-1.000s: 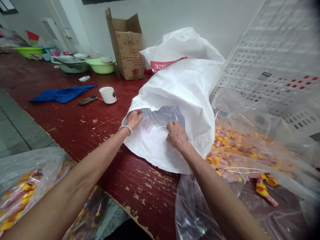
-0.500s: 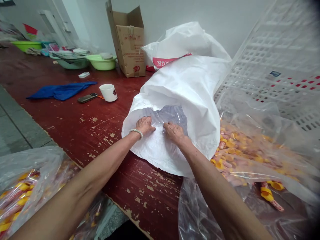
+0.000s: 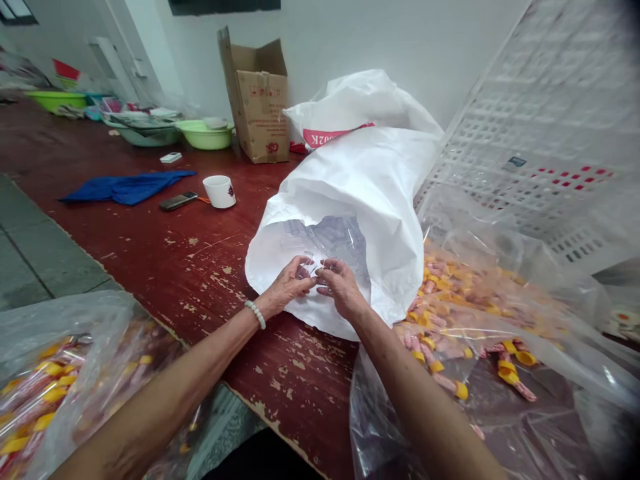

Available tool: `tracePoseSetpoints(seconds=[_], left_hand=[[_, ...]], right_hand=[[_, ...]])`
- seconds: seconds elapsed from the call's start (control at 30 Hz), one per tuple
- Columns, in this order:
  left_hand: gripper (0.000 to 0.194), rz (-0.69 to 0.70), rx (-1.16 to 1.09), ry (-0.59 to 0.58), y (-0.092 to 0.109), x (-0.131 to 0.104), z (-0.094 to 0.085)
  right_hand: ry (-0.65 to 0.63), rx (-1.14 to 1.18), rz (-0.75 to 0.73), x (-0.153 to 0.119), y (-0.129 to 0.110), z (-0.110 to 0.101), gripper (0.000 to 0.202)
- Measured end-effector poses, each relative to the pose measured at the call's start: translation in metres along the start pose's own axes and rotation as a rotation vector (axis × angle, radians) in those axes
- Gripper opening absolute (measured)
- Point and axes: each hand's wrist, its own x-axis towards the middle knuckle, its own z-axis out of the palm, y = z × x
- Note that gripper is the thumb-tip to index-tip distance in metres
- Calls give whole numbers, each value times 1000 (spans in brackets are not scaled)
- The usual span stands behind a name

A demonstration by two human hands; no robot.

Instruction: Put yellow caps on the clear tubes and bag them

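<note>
A large white sack [image 3: 360,180] lies on its side on the red table, its mouth facing me. Inside its mouth are clear plastic tubes [image 3: 340,233], hard to make out singly. My left hand [image 3: 290,283], with a pale bead bracelet [image 3: 256,315] at the wrist, curls its fingers around some clear tubes at the sack's lower lip. My right hand [image 3: 341,285] faces it, fingers bent over clear tubes too. The two hands nearly meet, and the tubes between them are partly hidden by the fingers.
A clear bag of yellow-capped pieces [image 3: 450,293] lies at right, below a white perforated crate [image 3: 500,147]. Another such bag [image 3: 55,380] is at lower left. A white cup [image 3: 219,192], phone [image 3: 179,201], blue cloth [image 3: 127,187] and carton [image 3: 263,110] stand or lie leftward.
My hands have drawn back from inside the sack's mouth toward its lip and come closer together, with clear tubes now showing between the fingers. The camera view has shifted slightly.
</note>
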Motion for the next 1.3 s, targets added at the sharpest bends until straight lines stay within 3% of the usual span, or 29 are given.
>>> tracePoseSetpoints(seconds=[0.1, 0.2, 0.37, 0.43, 0.5, 0.57, 0.63, 0.73, 0.8, 0.87, 1.0, 1.13, 1.3], left_hand=[[42, 35, -30, -59, 5, -13, 7], [45, 76, 188, -92, 12, -22, 7], [36, 244, 671, -119, 15, -32, 6], [42, 232, 679, -153, 14, -35, 8], [56, 218, 616, -187, 12, -40, 9], [62, 258, 550, -180, 9, -45, 10], [62, 269, 464, -109, 7, -50, 10], [70, 100, 173, -5, 5, -56, 12], [69, -10, -108, -26, 7, -59, 16], [59, -32, -385, -77, 11, -62, 21], [43, 0, -642, -160, 22, -67, 29], [30, 36, -563, -91, 23, -69, 30], [44, 38, -453, -79, 5, -67, 37]], right_hand=[[-45, 109, -29, -9, -4, 0, 38], [-6, 40, -93, -14, -12, -4, 40], [50, -582, -300, -22, -21, -14, 30], [-43, -659, -231, -25, -19, -18, 24], [-172, -573, -72, -29, -15, -22, 22], [-191, -382, 37, -34, -10, -25, 24], [-81, -184, 49, -39, -6, -27, 28], [80, -2, 18, -51, -2, -27, 33], [83, 113, -7, -62, 2, -22, 36], [17, 209, -34, -73, 6, -15, 37], [-99, 39, -149, -90, 16, -3, 30], [29, -128, -312, -95, 19, -5, 34], [160, -235, -356, -90, 26, -9, 45]])
